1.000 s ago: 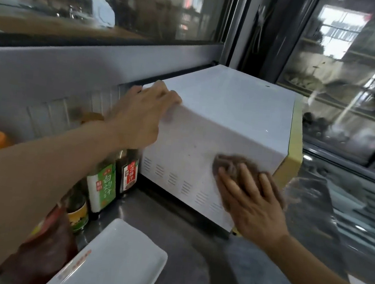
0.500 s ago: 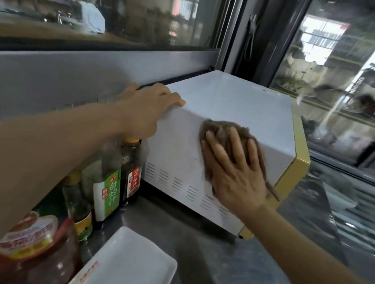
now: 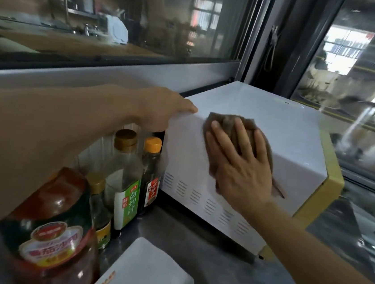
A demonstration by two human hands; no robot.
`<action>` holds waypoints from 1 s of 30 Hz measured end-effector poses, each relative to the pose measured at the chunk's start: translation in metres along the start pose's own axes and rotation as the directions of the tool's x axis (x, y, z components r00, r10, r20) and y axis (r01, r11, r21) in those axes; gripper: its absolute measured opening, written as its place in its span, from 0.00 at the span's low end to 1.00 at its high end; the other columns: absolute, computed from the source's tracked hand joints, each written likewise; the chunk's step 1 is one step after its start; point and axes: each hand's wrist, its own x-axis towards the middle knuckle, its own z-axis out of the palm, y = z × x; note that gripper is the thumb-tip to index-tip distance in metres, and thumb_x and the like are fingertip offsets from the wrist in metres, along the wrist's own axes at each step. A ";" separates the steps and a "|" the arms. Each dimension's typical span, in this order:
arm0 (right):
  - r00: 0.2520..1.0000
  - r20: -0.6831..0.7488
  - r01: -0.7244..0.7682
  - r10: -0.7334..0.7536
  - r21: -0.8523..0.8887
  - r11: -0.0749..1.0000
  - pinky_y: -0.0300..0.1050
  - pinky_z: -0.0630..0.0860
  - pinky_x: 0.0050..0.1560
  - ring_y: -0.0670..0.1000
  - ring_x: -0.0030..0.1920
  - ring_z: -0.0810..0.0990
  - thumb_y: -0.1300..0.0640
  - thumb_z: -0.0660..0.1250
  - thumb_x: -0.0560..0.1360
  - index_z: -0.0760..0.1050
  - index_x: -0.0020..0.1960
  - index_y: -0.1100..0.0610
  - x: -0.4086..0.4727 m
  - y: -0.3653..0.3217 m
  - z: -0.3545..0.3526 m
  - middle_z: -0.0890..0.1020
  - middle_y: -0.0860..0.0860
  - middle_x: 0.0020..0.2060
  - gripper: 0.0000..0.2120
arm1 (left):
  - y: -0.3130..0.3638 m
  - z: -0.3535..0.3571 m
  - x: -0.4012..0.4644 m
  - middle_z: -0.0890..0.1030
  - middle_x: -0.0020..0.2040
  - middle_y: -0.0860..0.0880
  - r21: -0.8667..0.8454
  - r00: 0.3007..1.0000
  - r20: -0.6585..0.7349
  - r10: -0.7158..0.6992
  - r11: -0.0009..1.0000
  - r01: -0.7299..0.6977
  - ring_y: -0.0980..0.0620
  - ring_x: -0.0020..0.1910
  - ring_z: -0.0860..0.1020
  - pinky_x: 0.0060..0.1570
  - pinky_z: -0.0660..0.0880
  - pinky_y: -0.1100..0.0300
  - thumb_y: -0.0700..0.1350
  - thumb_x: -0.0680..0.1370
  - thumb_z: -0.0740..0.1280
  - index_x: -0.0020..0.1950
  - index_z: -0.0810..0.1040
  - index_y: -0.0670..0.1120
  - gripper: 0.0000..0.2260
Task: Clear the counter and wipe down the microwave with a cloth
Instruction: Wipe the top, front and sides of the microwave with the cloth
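At the far left, a large red plastic sauce jar with a red-and-yellow label stands on the grey steel tabletop. Beside it stand a small dark bottle with a gold cap, a tall clear bottle with a green-and-white label and a dark bottle with an orange cap, the last just beside the microwave. A white rectangular tray lies in front of them. The left hand rests on the rear upper corner of the white box-shaped microwave with a yellow front frame, fingers bent over the top edge. The right hand, fingers straight and spread, presses a brown crumpled cloth flat against the microwave's side panel, near its upper edge and above the vent slots.
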 end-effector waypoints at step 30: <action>0.983 0.004 0.185 -0.185 -0.077 0.980 0.56 0.43 0.75 0.59 0.75 0.54 0.51 0.67 0.68 0.57 0.75 0.57 0.059 -0.044 0.013 0.60 0.54 0.75 0.39 | -0.006 -0.011 0.001 0.74 0.58 0.43 -0.152 0.973 0.200 -0.115 0.977 0.147 0.50 0.48 0.74 0.38 0.72 0.63 0.30 0.71 0.65 0.72 0.56 0.49 0.34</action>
